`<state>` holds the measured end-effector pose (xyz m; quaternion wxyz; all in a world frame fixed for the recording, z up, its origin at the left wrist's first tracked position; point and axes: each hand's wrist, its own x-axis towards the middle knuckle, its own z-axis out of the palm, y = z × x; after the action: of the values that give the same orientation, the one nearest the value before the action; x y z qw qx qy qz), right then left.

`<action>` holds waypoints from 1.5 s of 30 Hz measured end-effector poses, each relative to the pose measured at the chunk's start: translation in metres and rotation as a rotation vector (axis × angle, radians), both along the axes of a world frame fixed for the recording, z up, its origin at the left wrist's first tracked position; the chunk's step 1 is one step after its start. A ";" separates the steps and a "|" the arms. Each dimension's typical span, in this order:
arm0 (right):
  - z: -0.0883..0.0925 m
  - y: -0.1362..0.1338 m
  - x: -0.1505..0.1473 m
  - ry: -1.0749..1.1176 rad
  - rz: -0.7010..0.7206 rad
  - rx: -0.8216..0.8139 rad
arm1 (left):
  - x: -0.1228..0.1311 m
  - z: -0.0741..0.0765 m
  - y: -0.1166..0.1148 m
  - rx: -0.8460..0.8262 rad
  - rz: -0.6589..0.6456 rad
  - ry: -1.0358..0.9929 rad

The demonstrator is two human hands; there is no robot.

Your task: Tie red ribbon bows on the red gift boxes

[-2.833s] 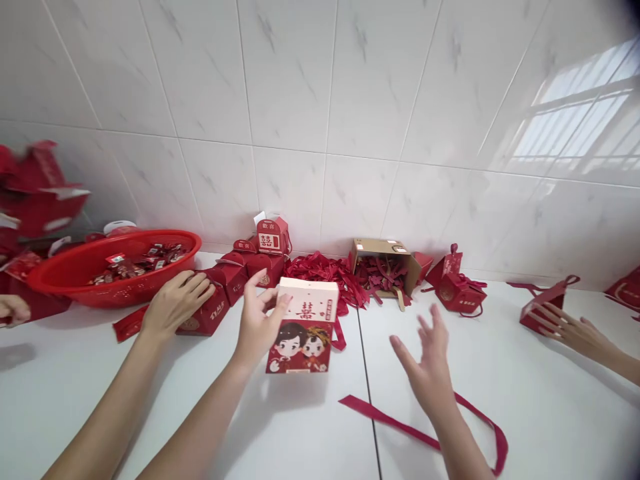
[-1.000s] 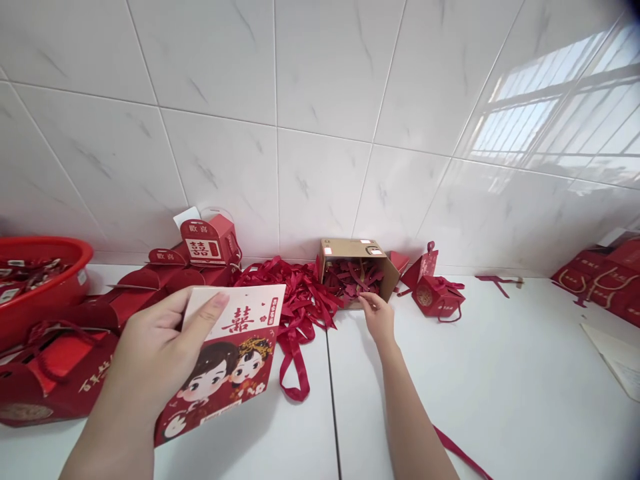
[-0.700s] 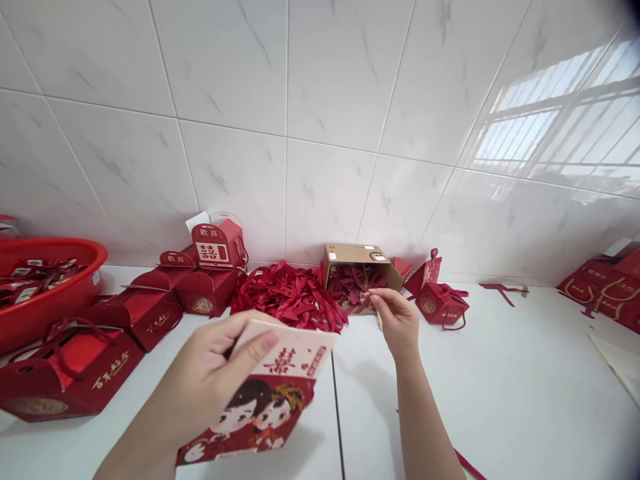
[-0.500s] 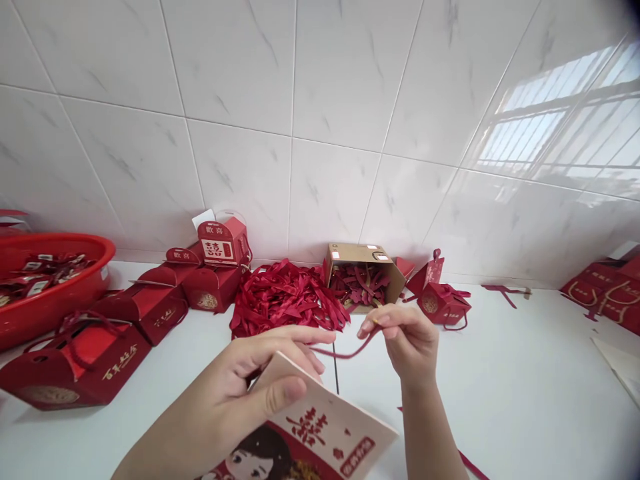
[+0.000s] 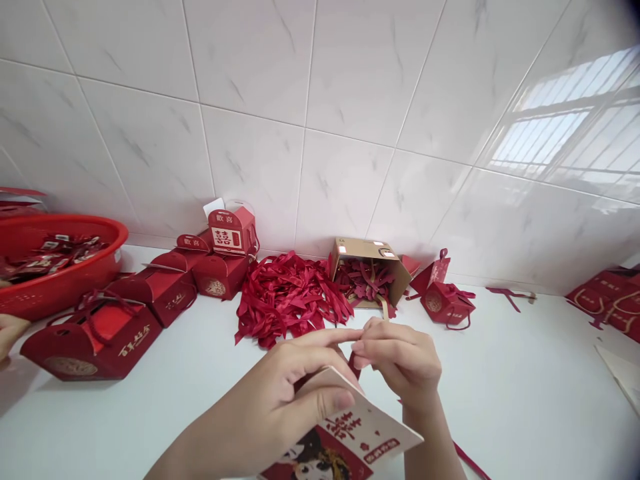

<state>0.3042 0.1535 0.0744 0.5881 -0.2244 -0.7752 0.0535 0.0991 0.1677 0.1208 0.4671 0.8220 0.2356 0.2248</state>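
Note:
My left hand [image 5: 280, 393] grips a flat cream and red gift bag [image 5: 350, 437] printed with a cartoon couple, thumb on its face, low in the view. My right hand [image 5: 400, 360] is closed in a pinch on a thin red string [image 5: 354, 365] at the bag's top edge, its fingertips meeting my left forefinger. Most of the string is hidden between the fingers.
A heap of red ribbons [image 5: 287, 297] and a tipped cardboard box [image 5: 370, 270] of red strings lie by the tiled wall. Red gift boxes [image 5: 95, 333] and a red basket [image 5: 60, 267] stand left. Another person's fingers [image 5: 7, 333] show at the left edge. More red boxes [image 5: 607, 303] sit right.
My right hand took a red string from the cardboard box and brought it back to the bag. My left hand lowered the bag toward me, and both hands now meet at its top.

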 end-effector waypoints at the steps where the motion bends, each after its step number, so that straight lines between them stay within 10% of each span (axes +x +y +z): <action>1: -0.001 0.001 0.000 -0.011 -0.018 0.001 | 0.000 -0.001 0.000 -0.009 0.013 0.009; 15: -0.004 0.006 0.002 0.020 0.047 -0.009 | -0.002 0.000 0.000 -0.054 0.006 -0.060; 32: -0.002 -0.003 -0.002 0.016 -0.243 0.043 | -0.003 0.004 -0.002 -0.158 0.094 -0.215; 45: 0.000 0.001 -0.007 0.105 -0.114 -0.040 | -0.006 0.001 -0.001 -0.191 0.055 -0.274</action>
<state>0.2974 0.1547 0.0748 0.6253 -0.2768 -0.7282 0.0471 0.0930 0.1663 0.1214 0.5647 0.7287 0.2126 0.3240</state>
